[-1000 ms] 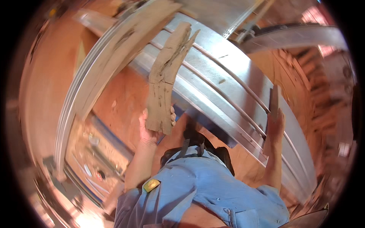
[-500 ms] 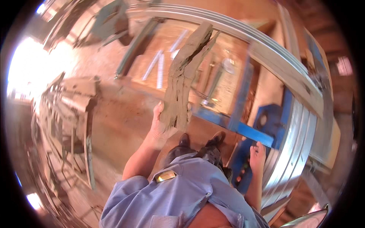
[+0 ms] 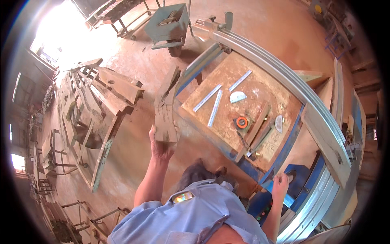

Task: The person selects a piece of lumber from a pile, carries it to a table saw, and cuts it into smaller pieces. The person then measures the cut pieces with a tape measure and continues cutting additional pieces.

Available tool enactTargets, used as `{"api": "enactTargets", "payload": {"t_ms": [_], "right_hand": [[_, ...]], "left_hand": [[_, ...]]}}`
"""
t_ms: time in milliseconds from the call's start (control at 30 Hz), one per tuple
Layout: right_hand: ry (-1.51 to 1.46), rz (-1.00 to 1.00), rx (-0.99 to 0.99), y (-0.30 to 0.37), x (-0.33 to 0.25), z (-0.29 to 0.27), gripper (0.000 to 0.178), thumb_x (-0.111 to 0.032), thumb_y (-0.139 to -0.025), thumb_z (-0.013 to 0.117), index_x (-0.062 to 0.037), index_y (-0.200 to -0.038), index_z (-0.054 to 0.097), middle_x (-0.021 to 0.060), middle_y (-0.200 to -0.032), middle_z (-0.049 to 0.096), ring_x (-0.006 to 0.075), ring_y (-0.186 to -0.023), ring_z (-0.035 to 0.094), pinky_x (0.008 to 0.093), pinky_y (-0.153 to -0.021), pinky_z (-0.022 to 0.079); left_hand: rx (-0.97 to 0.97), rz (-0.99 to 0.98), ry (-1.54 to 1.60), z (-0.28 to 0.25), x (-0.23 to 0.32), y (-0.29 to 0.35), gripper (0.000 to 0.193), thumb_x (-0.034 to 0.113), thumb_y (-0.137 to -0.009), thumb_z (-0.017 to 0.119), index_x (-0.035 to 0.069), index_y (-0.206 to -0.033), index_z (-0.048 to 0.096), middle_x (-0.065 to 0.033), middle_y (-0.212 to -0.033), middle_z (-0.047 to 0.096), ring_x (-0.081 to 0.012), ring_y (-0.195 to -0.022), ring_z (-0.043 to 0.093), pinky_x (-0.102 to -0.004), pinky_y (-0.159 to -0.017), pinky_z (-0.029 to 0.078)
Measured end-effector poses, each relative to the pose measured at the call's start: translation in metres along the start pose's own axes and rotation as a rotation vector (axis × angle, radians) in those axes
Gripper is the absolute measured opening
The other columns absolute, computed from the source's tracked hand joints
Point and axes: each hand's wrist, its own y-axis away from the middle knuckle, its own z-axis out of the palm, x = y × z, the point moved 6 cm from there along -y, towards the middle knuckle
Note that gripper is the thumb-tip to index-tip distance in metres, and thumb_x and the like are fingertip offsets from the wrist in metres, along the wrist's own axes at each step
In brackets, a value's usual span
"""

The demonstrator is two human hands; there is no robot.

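Observation:
My left hand [image 3: 161,147] grips the lower end of a rough, cracked wooden board [image 3: 165,116] with a split at its far end. It holds the board out over the floor, left of the sliding table saw. On the right, my right hand [image 3: 280,186] is curled closed with no object visible in it. It is beside the saw's blue metal body [image 3: 298,179]. A plywood sheet [image 3: 203,95] on the saw frame carries several white rulers [image 3: 214,109], a white protractor [image 3: 238,96], an orange and black tape measure [image 3: 242,122] and narrow wooden strips [image 3: 254,132].
A pile of rough boards [image 3: 109,87] leans out on the left, with a long plank [image 3: 103,162] at its near side. Farther back stands a grey-green wheelbarrow [image 3: 167,30]. A metal rail [image 3: 276,69] and a wooden board [image 3: 325,142] border the saw's far and right sides.
The view has swung left. My left hand has carried the board away from above the plywood to over the floor beside the wood pile. My right hand stays curled by the saw.

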Motion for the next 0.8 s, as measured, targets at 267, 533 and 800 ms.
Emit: {"api": "enactTargets", "payload": {"t_ms": [267, 533, 800], "right_hand": [[0.047, 0.199, 0.037, -0.044, -0.064, 0.059, 0.035, -0.012, -0.095, 0.062, 0.008, -0.123, 0.057, 0.0189, -0.123, 0.056, 0.0292, -0.097, 0.063, 0.0393, -0.084, 0.052], [-0.042, 0.33, 0.193, -0.046, -0.195, 0.126, 0.032, -0.01, -0.092, 0.062, 0.0054, -0.119, 0.058, 0.0184, -0.113, 0.059, 0.0297, -0.093, 0.064, 0.0391, -0.081, 0.051], [0.032, 0.408, 0.302, -0.092, -0.179, 0.147, 0.027, -0.012, -0.086, 0.07, 0.0001, -0.109, 0.064, 0.0155, -0.113, 0.062, 0.0301, -0.103, 0.063, 0.0374, -0.084, 0.052]], "left_hand": [[-0.192, 0.123, -0.381, 0.057, 0.103, -0.19, 0.061, 0.05, -0.095, 0.054, 0.007, -0.138, 0.049, -0.0127, -0.125, 0.06, -0.0277, -0.109, 0.06, -0.0396, -0.092, 0.052], [0.085, 0.246, -1.082, 0.299, 0.278, -0.605, 0.074, 0.062, -0.102, 0.032, 0.004, -0.149, 0.036, -0.0131, -0.152, 0.04, -0.0262, -0.136, 0.041, -0.0421, -0.111, 0.037], [-0.467, -0.143, -1.485, 0.164, 0.028, -0.637, 0.059, 0.025, -0.102, 0.056, 0.005, -0.152, 0.031, -0.0021, -0.115, 0.054, -0.0125, -0.099, 0.053, -0.0274, -0.088, 0.046]]}}
